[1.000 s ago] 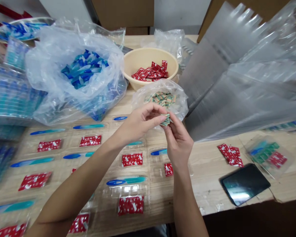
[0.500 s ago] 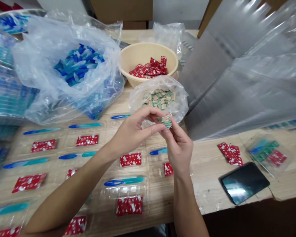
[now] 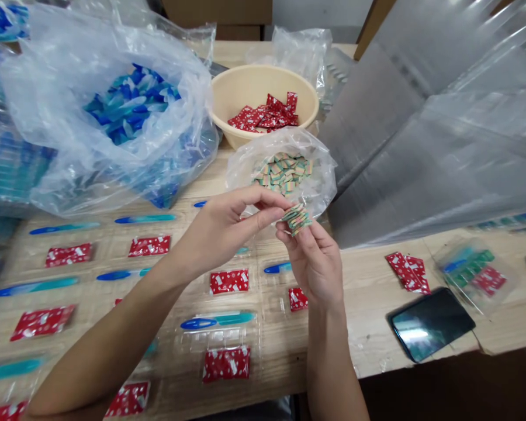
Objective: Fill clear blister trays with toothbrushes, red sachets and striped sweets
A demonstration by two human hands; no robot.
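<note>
A small stack of striped green, yellow and pink pieces (image 3: 297, 219) is held up above the table. Gripping it from below is my right hand (image 3: 319, 266), fingers closed around its sides. My left hand (image 3: 228, 225) has thumb and forefinger pinched at the stack's left edge. Just beyond the hands, an open clear bag (image 3: 322, 166) contains many loose striped pieces (image 3: 284, 169) of the same kind. Under my arms lie clear plastic trays (image 3: 256, 345), several with a blue-and-teal pen-shaped item (image 3: 219, 320) and a red patterned packet (image 3: 227, 363).
A cream bowl (image 3: 221, 96) of red packets stands behind the bag. At left is a large plastic bag (image 3: 39, 76) of blue pieces. Stacked grey plastic-wrapped material (image 3: 377, 140) rises at right, near a phone (image 3: 433, 324), loose red packets (image 3: 407, 272) and a filled clear pack (image 3: 477, 275).
My left hand has shifted slightly left along the stack, its fingertips now at the edge. The right hand has turned a little, exposing more of the pieces. The view has moved slightly.
</note>
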